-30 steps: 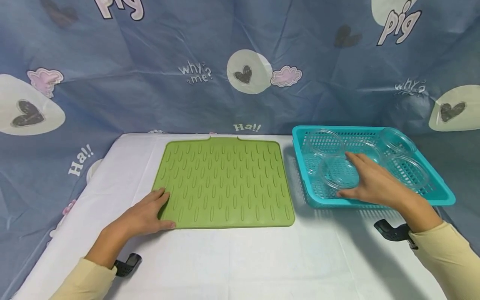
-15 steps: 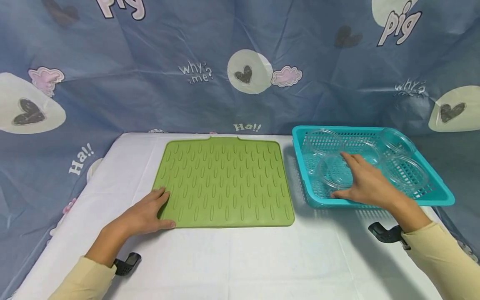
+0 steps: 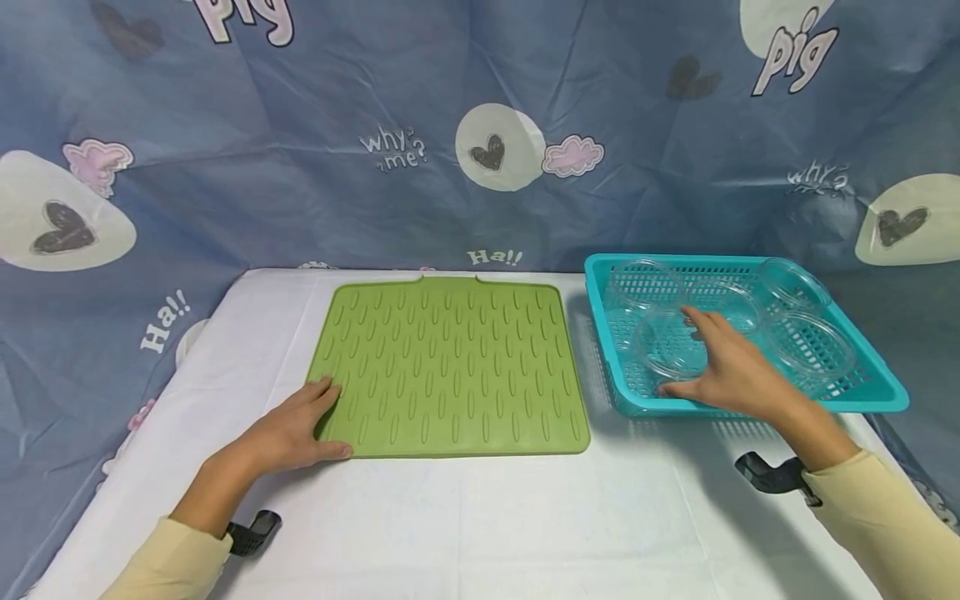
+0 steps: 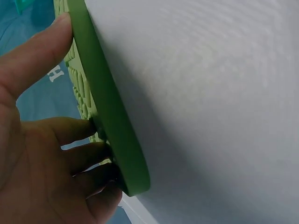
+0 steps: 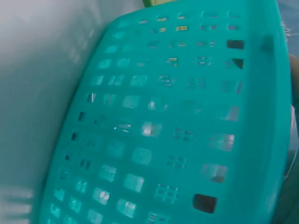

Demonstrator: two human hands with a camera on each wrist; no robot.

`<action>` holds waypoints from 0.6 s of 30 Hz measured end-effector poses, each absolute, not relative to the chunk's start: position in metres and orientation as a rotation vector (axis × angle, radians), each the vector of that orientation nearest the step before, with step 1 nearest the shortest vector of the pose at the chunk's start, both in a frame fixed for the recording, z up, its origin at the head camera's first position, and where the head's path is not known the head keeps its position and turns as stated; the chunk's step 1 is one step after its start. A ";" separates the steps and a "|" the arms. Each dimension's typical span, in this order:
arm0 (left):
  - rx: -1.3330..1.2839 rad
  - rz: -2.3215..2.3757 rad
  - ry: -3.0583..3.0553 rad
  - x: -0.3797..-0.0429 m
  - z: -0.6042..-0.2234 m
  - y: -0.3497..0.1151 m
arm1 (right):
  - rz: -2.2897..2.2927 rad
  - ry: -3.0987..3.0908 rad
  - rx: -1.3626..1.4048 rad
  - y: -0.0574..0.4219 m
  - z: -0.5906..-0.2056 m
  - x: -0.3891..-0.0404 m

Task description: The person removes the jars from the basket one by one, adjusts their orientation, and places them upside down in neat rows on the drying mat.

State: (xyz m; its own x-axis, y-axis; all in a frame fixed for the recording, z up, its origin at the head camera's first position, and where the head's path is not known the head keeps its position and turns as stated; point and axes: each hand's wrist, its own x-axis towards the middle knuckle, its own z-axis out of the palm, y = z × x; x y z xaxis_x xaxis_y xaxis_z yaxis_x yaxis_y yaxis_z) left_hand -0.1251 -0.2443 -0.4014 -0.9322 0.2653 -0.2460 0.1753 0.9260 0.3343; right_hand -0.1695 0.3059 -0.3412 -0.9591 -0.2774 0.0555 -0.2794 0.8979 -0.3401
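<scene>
My left hand (image 3: 296, 429) rests on the near left corner of a green ridged mat (image 3: 450, 367). In the left wrist view, its thumb and fingers (image 4: 77, 128) touch the mat's raised edge (image 4: 110, 107) without wrapping it. Over the front of a turquoise basket (image 3: 622, 379), my right hand (image 3: 738, 367) spans a clear round bowl (image 3: 663, 342), thumb at the near side and fingertips at the far side; its grip is partly hidden. The bowl sits low in the basket. From the right wrist, the basket's slotted side (image 5: 140, 116) covers most of the view.
Several more clear round bowls lie in the basket, among them one at back left (image 3: 645, 279) and one at right (image 3: 810, 346). A white cloth (image 3: 525, 525) covers the table. Behind it hangs a blue printed curtain (image 3: 337, 208).
My right hand has shifted slightly left around the near bowl, then held almost still. The left hand and the mat stay where they were.
</scene>
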 end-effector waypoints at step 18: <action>0.319 0.443 2.788 -0.126 -0.401 -0.246 | 0.871 -2.983 0.419 0.311 -0.327 -0.169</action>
